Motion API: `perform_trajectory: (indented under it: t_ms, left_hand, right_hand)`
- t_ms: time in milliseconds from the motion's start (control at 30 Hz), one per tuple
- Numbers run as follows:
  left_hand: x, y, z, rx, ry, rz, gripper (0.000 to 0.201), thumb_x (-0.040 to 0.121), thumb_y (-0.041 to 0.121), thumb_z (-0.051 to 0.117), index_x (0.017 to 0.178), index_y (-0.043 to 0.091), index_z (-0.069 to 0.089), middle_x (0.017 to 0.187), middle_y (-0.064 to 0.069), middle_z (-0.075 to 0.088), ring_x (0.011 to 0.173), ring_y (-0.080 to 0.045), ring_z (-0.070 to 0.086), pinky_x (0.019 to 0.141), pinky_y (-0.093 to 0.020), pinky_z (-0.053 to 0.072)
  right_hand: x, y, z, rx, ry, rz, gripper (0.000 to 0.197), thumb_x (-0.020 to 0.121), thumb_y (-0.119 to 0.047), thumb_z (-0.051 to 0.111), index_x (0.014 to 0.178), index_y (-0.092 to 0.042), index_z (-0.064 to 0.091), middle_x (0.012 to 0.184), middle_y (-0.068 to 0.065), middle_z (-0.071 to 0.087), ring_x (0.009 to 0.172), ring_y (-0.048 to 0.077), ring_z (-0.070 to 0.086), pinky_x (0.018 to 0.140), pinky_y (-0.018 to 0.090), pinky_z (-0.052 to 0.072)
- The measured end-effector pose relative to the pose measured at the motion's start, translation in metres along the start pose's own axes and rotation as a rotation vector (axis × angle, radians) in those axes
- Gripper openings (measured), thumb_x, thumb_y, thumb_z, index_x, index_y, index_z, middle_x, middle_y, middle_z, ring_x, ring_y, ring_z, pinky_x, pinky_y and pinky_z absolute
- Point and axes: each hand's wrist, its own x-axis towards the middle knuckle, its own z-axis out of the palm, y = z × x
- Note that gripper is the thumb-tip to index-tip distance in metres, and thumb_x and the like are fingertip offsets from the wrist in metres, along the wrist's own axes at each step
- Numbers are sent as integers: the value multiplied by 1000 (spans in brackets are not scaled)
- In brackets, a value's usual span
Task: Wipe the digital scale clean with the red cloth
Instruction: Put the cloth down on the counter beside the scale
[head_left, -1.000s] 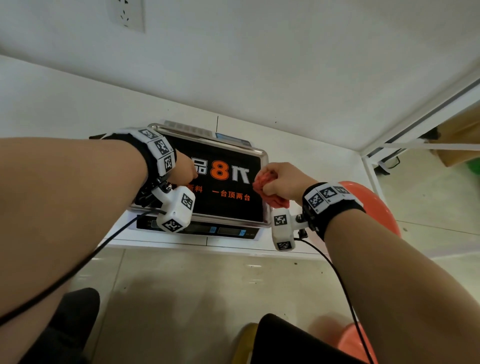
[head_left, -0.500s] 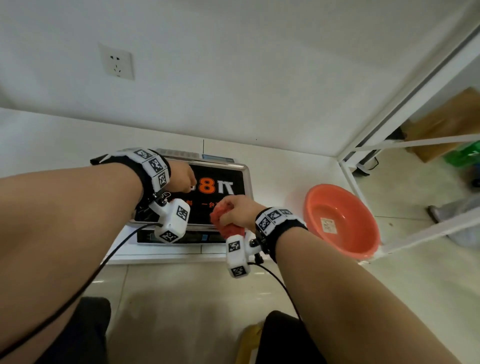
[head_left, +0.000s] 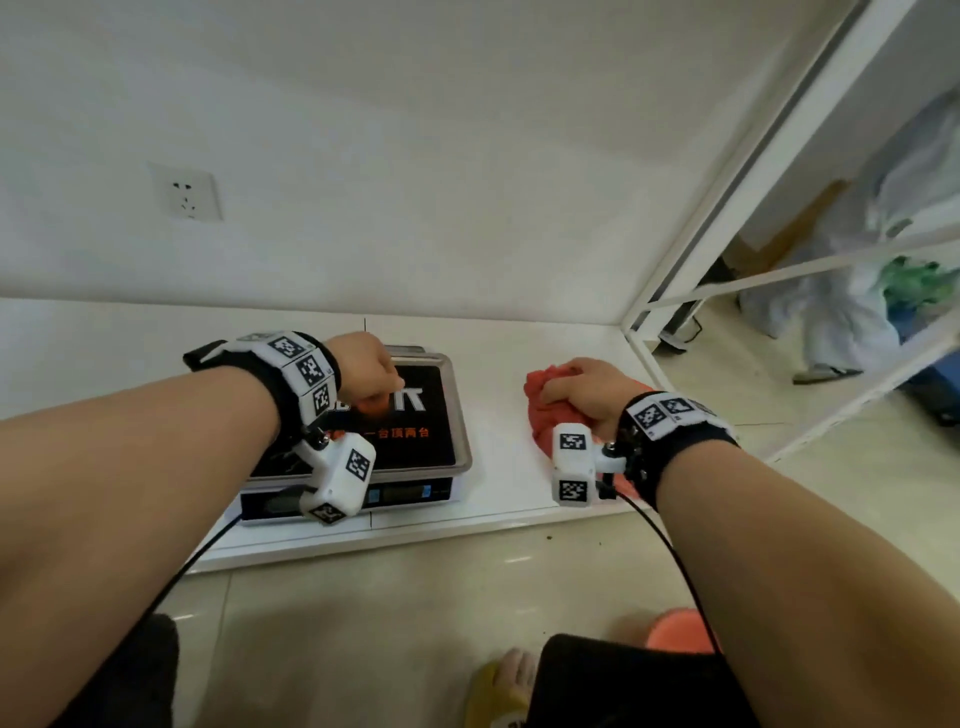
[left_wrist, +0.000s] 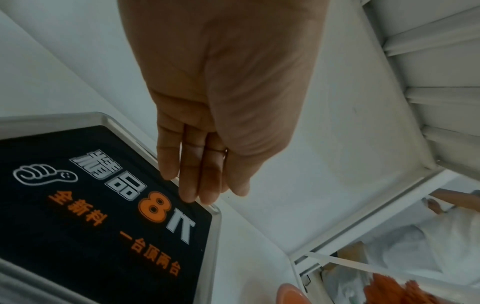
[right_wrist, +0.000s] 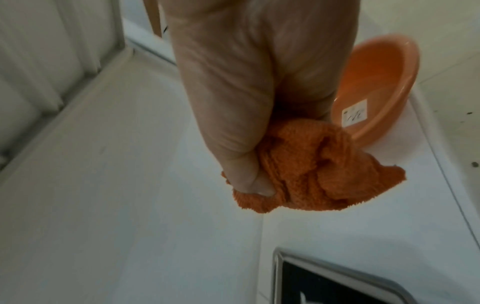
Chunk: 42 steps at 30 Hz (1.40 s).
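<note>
Scale (head_left: 415, 415): sits on the white shelf (head_left: 509, 488), close to its front edge. The shiny metal rim goes all around a black top.
Writing: the black top has a big orange 8, white and orange Chinese words, and a little thumbs-up picture (left_wrist: 44, 174). The orange line at the bottom reads 一台顶两台.
Screen: a dark strip (head_left: 400, 493) on the front of the scale. Its numbers are too small to read.
Left hand (head_left: 363, 371): over the back part of the scale. The fingers (left_wrist: 188, 174) are straight and close together, pointing down at the black top by the far rim. I cannot tell if they touch it. It holds nothing.
Right hand (head_left: 587, 395): to the right of the scale, off it. The fingers are curled tight around the cloth (head_left: 545, 410).
Cloth: red, fuzzy and bunched up in the right hand, over the bare shelf. It is not touching the scale.
Room: bare white shelf lies between the scale and the cloth. The wall is behind, with a socket (head_left: 187, 192) on it.
Bowl (right_wrist: 381, 82): orange plastic, near the right hand, at the shelf's end. Inside is only a white sticker (right_wrist: 354, 113) with marks I cannot read.
</note>
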Motion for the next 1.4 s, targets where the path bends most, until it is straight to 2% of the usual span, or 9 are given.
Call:
perform_trajectory:
  t_ms: [133,267,400,467,567,700,867,1100,1400]
  left_hand:
    - [-1,26,14,-71,-50,8,33,89,28,54,62,14,68,58,1,64,50,-13,54,60,-24,49]
    - [0,52,27,-148,-87,14,25,89,24,56,95,7,72,85,-10,74,67,-16,62,69,-29,55]
    - [14,77,41,-207,-119,9,27,90,24,56,102,5,69,100,-11,74,89,-24,69,85,-37,58]
    - [23,89,47,-242,-134,5,27,91,22,55,107,5,67,102,-10,73,86,-19,67,85,-36,56]
    - [48,114,63,-285,-167,-3,28,92,21,54,111,3,65,105,-10,72,85,-18,64,85,-35,55]
    - [88,146,89,-358,-207,3,28,93,20,52,112,3,63,103,-9,71,86,-18,64,83,-34,54]
    - [126,167,116,-410,-231,4,26,91,18,52,105,1,66,101,-9,72,85,-17,65,85,-35,55]
    - [139,161,120,-453,-194,-41,26,93,17,50,109,2,65,95,-6,69,85,-17,64,85,-35,55]
    - [106,132,68,-437,-108,-45,27,92,16,51,110,2,65,98,-6,71,86,-16,65,84,-34,55]
  right_hand:
    - [-18,25,-39,262,63,61,37,71,8,71,107,0,68,99,22,71,78,35,68,71,49,57]
    - [-21,48,-63,317,126,103,21,78,5,71,99,-2,71,90,23,71,80,38,69,75,55,58]
    - [2,60,-97,391,225,56,13,93,-7,62,96,-19,62,91,6,65,77,22,63,55,26,59]
    - [13,68,-109,465,263,82,10,99,-12,55,97,-21,56,79,0,70,70,16,64,49,21,57]
    - [35,92,-126,450,305,165,8,97,-18,58,90,-18,59,52,-6,69,63,17,66,65,31,57]
    - [66,113,-133,180,476,247,11,79,-19,79,75,-16,69,81,8,74,81,28,69,87,43,58]
    - [102,136,-121,-66,439,210,14,87,-12,73,85,-14,59,75,6,64,63,21,60,60,33,50]
    - [115,145,-109,4,493,250,49,84,-31,76,123,-14,52,92,5,68,73,20,63,60,33,48]
    - [88,92,-101,33,630,144,31,93,-41,59,114,-18,62,100,4,68,93,28,64,87,40,53]
